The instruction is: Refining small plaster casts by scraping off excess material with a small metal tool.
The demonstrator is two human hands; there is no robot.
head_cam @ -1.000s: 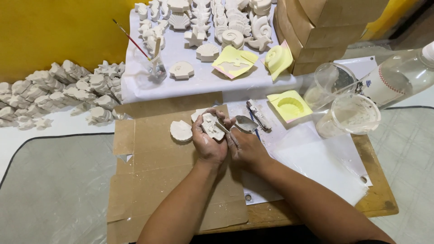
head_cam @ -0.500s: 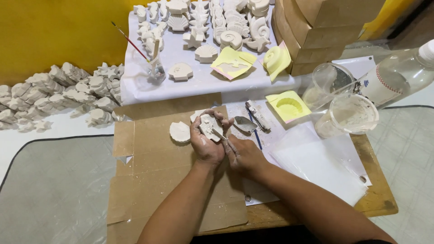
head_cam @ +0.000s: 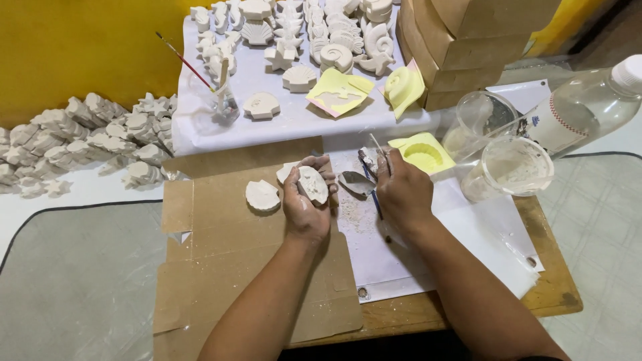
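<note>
- Shell cast (head_cam: 312, 185) sits in left hand (head_cam: 305, 204), fingers curled round it, above the cardboard (head_cam: 227, 220).
- Right hand (head_cam: 401, 194) pinches a thin tool (head_cam: 372, 179), just right of the cast, apart from it.
- Second cast (head_cam: 261, 195) lies on the cardboard, left of the held one.

Both of the person's bare forearms come in from the bottom edge and angle up toward the middle, converging so the 2 hands sit just beside each other. The left hand (head_cam: 306, 204) is seen from the back, wrist nearly straight, its fingers (head_cam: 319, 164) curled forward and closed in a grasp, thumb tucked on the inner side. The right hand (head_cam: 403, 192) lies just to its right, back also up, its fingers (head_cam: 386, 160) pinched together at the top, knuckles raised. Pale dust marks both hands.
</note>
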